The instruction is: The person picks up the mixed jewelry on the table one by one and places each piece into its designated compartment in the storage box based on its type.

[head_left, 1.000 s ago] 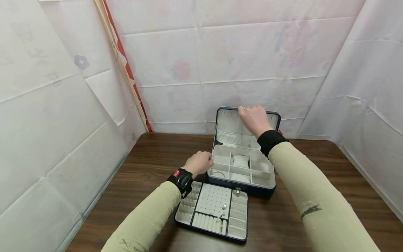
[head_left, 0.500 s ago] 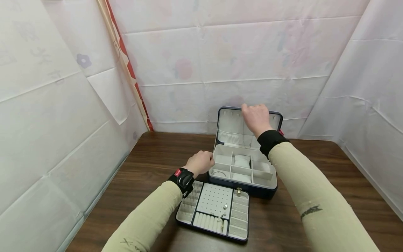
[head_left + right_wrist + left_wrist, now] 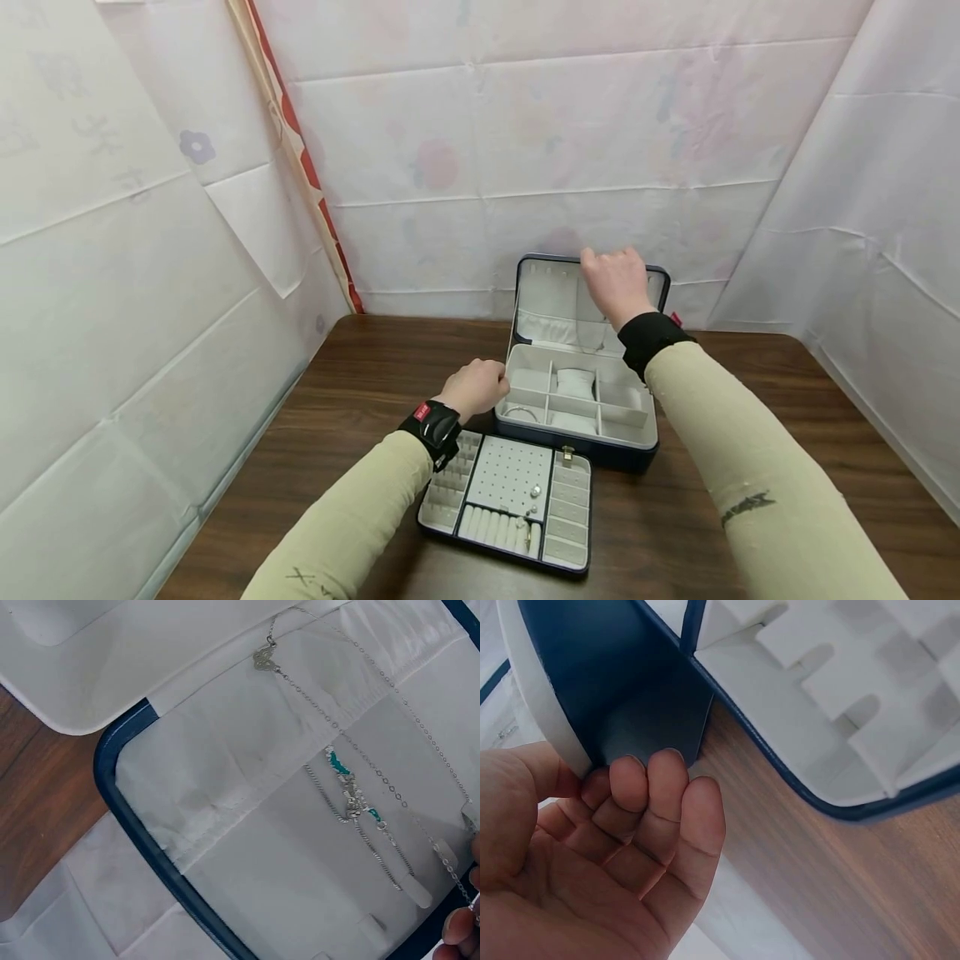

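Note:
A navy jewelry box (image 3: 577,454) stands with its white-lined lid (image 3: 547,292) raised. My left hand (image 3: 472,390) grips the left rim of the box; the left wrist view shows thumb and curled fingers (image 3: 703,817) at that white rim (image 3: 551,720). At the lid's top edge, my right hand (image 3: 617,287) pinches a fine silver necklace (image 3: 375,769) with a small pendant (image 3: 264,660), fingertips (image 3: 459,927) showing at the right wrist view's border. Another strand of the chain runs up to a lid hook. Beside it hangs a silver chain with green pieces (image 3: 351,796) from a white hook (image 3: 417,892).
In front of the box lies a removable tray (image 3: 513,467) with ring rolls (image 3: 487,527), earrings (image 3: 535,492) and small slots. Inside the box are dividers, a white cushion (image 3: 575,383) and a bracelet (image 3: 520,412). White sheeting (image 3: 420,250) hangs behind the wooden table (image 3: 360,400).
My right hand has shifted slightly to the right along the lid's top edge. My left hand stays at the box's left rim, and the box and tray have not moved.

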`<action>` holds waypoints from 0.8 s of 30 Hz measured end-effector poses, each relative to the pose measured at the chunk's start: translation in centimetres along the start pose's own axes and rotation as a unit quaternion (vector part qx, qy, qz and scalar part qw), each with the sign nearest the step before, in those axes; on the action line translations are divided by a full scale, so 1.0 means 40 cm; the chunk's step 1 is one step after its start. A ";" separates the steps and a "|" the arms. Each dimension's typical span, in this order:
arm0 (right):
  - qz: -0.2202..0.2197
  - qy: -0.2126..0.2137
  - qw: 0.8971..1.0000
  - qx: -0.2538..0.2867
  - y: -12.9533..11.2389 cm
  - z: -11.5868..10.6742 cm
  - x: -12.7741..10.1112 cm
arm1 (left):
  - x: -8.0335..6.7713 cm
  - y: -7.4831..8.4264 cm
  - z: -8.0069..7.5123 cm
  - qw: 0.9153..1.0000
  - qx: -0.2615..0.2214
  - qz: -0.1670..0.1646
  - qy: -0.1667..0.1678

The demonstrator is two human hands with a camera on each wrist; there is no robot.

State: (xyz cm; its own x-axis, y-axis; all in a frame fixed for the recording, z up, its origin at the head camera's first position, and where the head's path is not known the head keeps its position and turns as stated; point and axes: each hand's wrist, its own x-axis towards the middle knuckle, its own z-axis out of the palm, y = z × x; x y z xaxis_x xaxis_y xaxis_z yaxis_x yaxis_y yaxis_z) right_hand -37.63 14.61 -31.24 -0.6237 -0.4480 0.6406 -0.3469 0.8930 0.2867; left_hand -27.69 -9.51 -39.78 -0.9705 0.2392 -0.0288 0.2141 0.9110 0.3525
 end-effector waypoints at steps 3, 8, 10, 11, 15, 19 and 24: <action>-0.003 -0.005 1.000 -0.002 0.001 -0.001 -0.006 | -0.003 0.001 -0.003 1.000 -0.002 -0.001 -0.002; -0.007 -0.030 1.000 0.001 0.008 0.000 -0.013 | -0.003 0.002 -0.006 1.000 -0.002 -0.006 -0.007; -0.011 -0.042 0.999 0.000 0.012 0.002 -0.017 | -0.001 0.000 -0.005 1.000 -0.002 -0.007 -0.008; -0.014 -0.046 0.999 -0.002 0.013 0.002 -0.020 | 0.000 -0.001 -0.005 1.000 -0.001 -0.007 -0.008; -0.025 -0.052 0.998 -0.002 0.017 0.005 -0.030 | 0.001 -0.005 -0.002 1.000 0.002 -0.007 -0.008; -0.035 -0.047 0.998 0.011 0.019 0.010 -0.038 | 0.001 -0.007 -0.002 1.000 0.004 -0.006 -0.004; -0.037 -0.038 0.998 0.030 0.020 0.016 -0.047 | 0.001 -0.010 -0.006 1.000 0.006 -0.002 0.001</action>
State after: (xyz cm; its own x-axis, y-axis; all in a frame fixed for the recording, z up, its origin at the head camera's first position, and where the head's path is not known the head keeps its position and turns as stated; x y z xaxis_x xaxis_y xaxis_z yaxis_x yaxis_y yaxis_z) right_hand -37.20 16.15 -32.67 -0.6450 -0.5162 0.5635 -0.4333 0.8544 0.2868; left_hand -27.83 -9.96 -39.70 -0.9716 0.2348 -0.0284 0.2115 0.9161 0.3407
